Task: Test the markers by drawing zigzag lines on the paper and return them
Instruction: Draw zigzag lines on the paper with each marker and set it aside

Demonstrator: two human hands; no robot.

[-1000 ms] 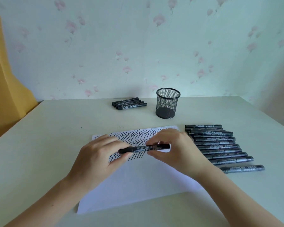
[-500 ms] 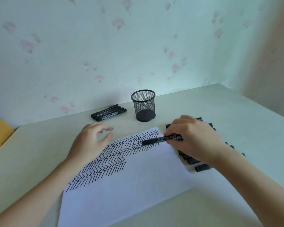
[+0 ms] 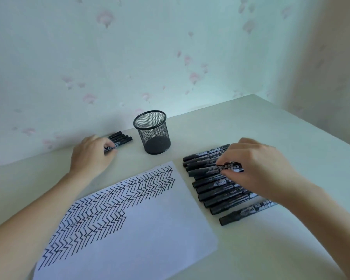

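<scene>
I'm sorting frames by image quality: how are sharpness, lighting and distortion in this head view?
Head view: soft, even daylight with only faint shadows and no glare. The left hand on the small marker group is motion-blurred; the right hand over the marker row is slightly soft. Zigzags on the paper read crisply. Wide-angle lens tilts the table edges.

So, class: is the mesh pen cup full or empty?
Empty: through the mesh pen cup only its dark base shows, no markers inside.
</scene>
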